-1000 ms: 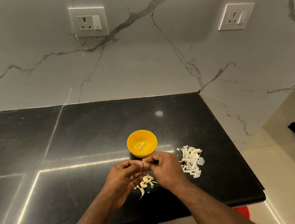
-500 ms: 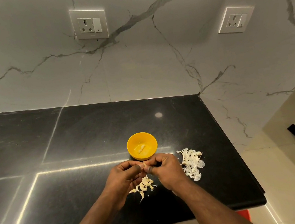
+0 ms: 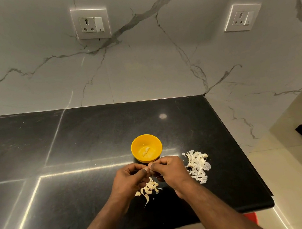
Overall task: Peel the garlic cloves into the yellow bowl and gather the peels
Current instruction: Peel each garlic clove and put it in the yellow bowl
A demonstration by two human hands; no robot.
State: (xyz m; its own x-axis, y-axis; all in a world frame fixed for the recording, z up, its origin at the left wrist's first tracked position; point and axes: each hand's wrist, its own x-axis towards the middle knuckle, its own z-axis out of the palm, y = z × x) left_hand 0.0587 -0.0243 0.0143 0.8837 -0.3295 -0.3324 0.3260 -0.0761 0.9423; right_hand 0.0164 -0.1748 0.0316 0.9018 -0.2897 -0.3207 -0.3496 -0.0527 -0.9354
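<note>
A small yellow bowl (image 3: pixel 136 142) stands on the black counter, with a couple of peeled garlic cloves (image 3: pixel 144 150) inside. Just in front of it my left hand (image 3: pixel 129 180) and my right hand (image 3: pixel 170 170) meet, fingertips together, pinching one small garlic clove (image 3: pixel 147 169) that is mostly hidden by my thumbs. Under my hands lies a small heap of unpeeled cloves and skins (image 3: pixel 149 189). A larger pile of white peels (image 3: pixel 198 166) sits to the right of my right hand.
The black granite counter (image 3: pixel 78 182) ends at a front edge near my forearms and at a right edge beside the peel pile. A marble wall with two sockets (image 3: pixel 91 23) rises behind. A red object (image 3: pixel 251 217) shows below the counter edge.
Both hands stay together in front of the bowl, working the same clove with only slight finger shifts. Bowl and piles have not moved.
</note>
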